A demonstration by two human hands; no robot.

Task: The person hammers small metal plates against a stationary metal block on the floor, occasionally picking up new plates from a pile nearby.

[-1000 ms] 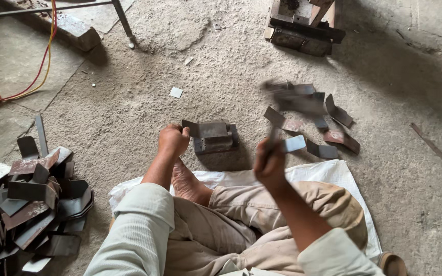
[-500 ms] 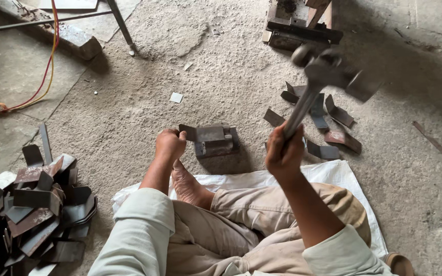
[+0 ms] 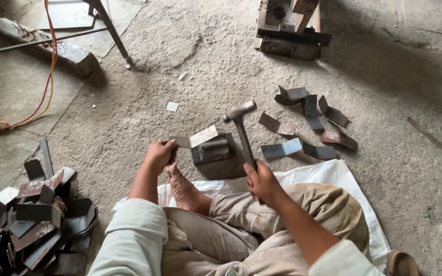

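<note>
Left hand point(image 3: 159, 153) grips metal strip point(image 3: 196, 138) on block point(image 3: 214, 151) — right hand point(image 3: 262, 181) clutches hammer point(image 3: 242, 128).

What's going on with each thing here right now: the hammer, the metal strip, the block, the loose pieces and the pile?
hammer: gripped by the right hand, head raised just above the block.
metal strip: pinched by the left hand, lying across the block's top.
metal block: resting on the floor, in front of the bare foot.
bent metal pieces: scattered loose on the floor.
pile of metal pieces: heaped beside the left arm.
white sack: spread flat under the person.
</note>
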